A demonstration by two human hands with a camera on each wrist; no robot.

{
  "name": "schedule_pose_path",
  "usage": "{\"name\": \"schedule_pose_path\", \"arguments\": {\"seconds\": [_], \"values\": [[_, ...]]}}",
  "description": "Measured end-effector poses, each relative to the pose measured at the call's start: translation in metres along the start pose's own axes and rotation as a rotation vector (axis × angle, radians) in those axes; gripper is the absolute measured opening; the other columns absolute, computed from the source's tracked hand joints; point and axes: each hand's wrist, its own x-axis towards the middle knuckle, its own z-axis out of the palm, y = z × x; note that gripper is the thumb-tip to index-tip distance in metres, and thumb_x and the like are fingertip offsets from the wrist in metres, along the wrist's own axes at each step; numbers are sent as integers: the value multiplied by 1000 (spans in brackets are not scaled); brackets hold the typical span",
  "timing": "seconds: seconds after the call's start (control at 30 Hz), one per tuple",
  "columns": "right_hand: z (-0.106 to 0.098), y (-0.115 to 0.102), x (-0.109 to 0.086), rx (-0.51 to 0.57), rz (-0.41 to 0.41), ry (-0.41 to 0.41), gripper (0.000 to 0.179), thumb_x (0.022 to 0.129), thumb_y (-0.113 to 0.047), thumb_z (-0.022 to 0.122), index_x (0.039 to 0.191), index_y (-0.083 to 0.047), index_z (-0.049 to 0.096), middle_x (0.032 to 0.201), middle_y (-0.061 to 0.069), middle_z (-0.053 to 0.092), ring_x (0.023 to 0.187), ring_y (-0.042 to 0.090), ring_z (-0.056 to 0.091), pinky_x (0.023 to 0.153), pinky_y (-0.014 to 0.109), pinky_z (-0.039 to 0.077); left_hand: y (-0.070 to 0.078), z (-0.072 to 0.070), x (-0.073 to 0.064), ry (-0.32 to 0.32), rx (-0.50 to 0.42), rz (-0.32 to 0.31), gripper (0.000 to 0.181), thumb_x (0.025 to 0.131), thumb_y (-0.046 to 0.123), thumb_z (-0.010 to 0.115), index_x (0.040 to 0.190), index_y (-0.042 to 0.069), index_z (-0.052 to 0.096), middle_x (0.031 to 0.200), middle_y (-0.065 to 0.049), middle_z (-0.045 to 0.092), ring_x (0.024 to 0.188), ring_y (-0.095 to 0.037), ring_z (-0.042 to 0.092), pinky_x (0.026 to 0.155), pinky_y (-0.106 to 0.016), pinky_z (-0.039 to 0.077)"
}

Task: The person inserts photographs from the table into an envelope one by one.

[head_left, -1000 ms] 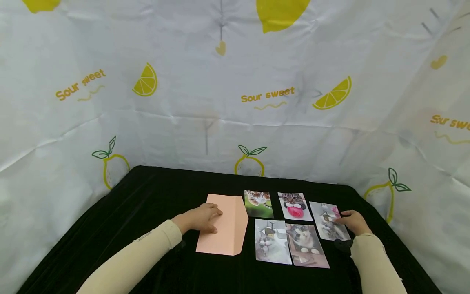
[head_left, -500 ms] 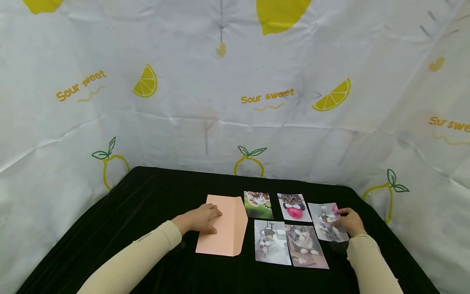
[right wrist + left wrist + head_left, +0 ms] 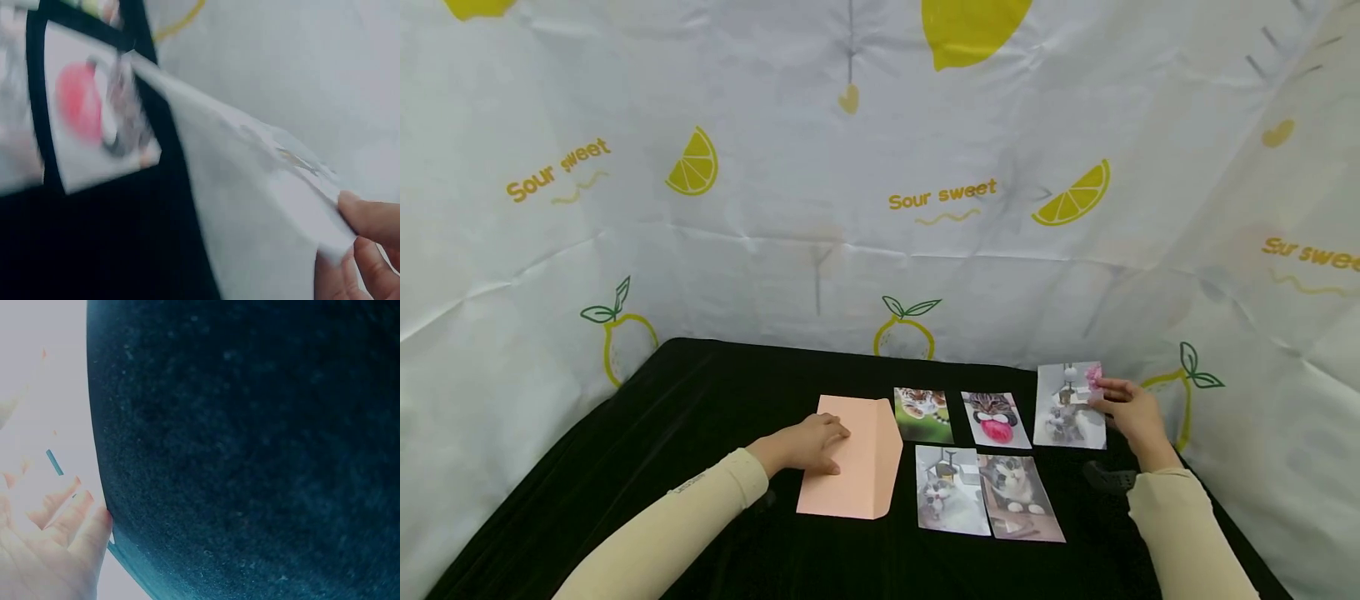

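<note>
Head view: a white lemon-print curtain (image 3: 782, 125) hangs behind a black table (image 3: 730, 392). Mid-table lies a peach envelope (image 3: 856, 462), flap spread to the right. Right of it, in the near row, a white photo (image 3: 952, 492) and a brown photo (image 3: 1021, 500) lie side by side. At the far right, a raised photo (image 3: 1060, 408) tilts up; whether its lower edge touches the table I cannot tell. Left of that lie a ball photo (image 3: 997, 421) and a tiger photo (image 3: 922, 417). The left hand (image 3: 805, 446) rests on the envelope's left half, fingers loosely apart; the right hand (image 3: 1138, 412) pinches the raised photo's right edge.
</note>
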Motion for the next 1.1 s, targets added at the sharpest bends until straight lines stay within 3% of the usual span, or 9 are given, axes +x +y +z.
{"name": "schedule_pose_path", "arguments": {"seconds": [0.1, 0.2, 0.27, 0.4, 0.57, 0.77, 0.9, 1.1], "values": [[9, -28, -8, 122, -24, 64, 49, 94, -19, 64, 135, 2, 47, 114, 5, 56, 78, -10, 51, 69, 15, 53, -1, 0, 0, -6, -11, 0, 58, 84, 37, 74, 136, 17, 55, 152, -12, 37, 142, -33, 31, 110, -49, 36], [31, -53, -15, 241, -70, 111, 44, 90, -17, 69, 128, -1, 51, 101, -11, 53, 77, -6, 56, 69, 16, 55, -3, 0, 0, -12, -32, -6, 59, 84, 36, 74, 137, 18, 54, 153, -12, 35, 142, -34, 29, 110, -49, 36], [50, -68, -22, 303, -103, 128, 43, 88, -15, 71, 124, -2, 52, 100, -10, 52, 77, -4, 57, 69, 16, 55, -3, 1, 0, -15, -40, -12, 59, 85, 35, 74, 137, 18, 53, 153, -12, 34, 143, -33, 29, 110, -49, 36], [91, -88, -34, 358, -150, 107, 44, 86, -12, 73, 123, 0, 51, 108, 1, 51, 77, -2, 59, 68, 16, 55, -3, 0, 1, -18, -44, -13, 59, 85, 34, 74, 138, 18, 53, 153, -12, 34, 143, -32, 28, 111, -48, 36], [136, -91, -47, 360, -190, 29, 42, 85, -7, 74, 120, 1, 51, 118, 14, 52, 78, -1, 63, 67, 17, 54, -1, -2, 1, -21, -40, 2, 58, 86, 33, 73, 137, 16, 53, 152, -12, 36, 143, -33, 29, 111, -49, 35], [180, -85, -57, 297, -150, -19, 36, 81, -1, 75, 111, -2, 55, 112, 16, 54, 78, 9, 65, 65, 18, 53, 1, -2, 0, -22, -32, -3, 58, 86, 34, 74, 137, 16, 54, 151, -13, 37, 143, -33, 29, 112, -48, 35], [198, -83, -61, 280, -147, -6, 35, 77, 3, 76, 106, -1, 57, 107, 18, 57, 78, 17, 68, 61, 21, 53, 0, -2, 1, -11, -12, 5, 58, 85, 35, 74, 136, 16, 55, 150, -12, 39, 142, -32, 31, 111, -47, 36], [211, -81, -68, 209, -147, 2, 34, 77, 1, 77, 104, -5, 57, 107, 16, 59, 78, 17, 67, 59, 23, 50, -1, 0, 4, -5, 6, 14, 58, 85, 36, 74, 136, 16, 55, 150, -12, 40, 141, -32, 32, 111, -46, 36]]}}
